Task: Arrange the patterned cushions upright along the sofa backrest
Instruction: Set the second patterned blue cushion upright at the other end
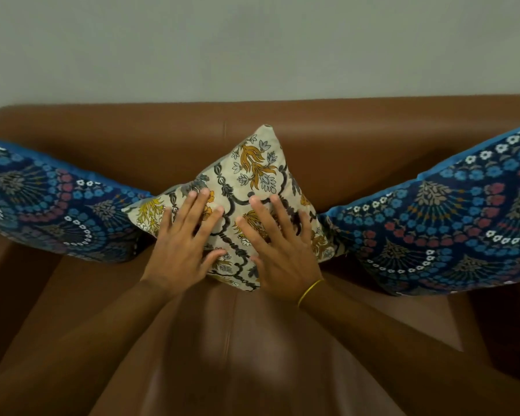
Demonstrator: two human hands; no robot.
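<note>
Cream floral cushion (246, 187) stands corner-up against the sofa backrest (342, 139) between two blue cushions, left hand (183, 238) and right hand (279, 244) spread flat on it; released carelessly, it may tip sideways.

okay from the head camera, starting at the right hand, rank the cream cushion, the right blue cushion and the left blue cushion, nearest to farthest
1. Cream cushion: centre of the sofa, the right hand lies flat on it.
2. Right blue cushion: just to the hand's right, leaning on the backrest.
3. Left blue cushion: far side, beyond the left hand.
</note>
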